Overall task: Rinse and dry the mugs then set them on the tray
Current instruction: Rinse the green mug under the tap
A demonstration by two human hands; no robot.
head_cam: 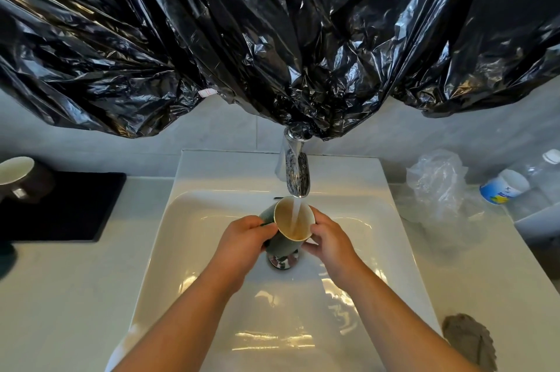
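dark green mug [286, 221], textured outside, cream inside, tilted under the running tap [298, 177] over the white sink [212, 168]. left hand [242, 238] and right hand [328, 240] both grip its sides, fingers [263, 227] curled round it. second mug [16, 171] lies on the black tray [75, 208], left worktop [60, 296].

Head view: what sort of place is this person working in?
Most likely a bathroom or washroom: a white basin set in a pale counter, a chrome faucet running water into a mug, and a tiled wall behind.
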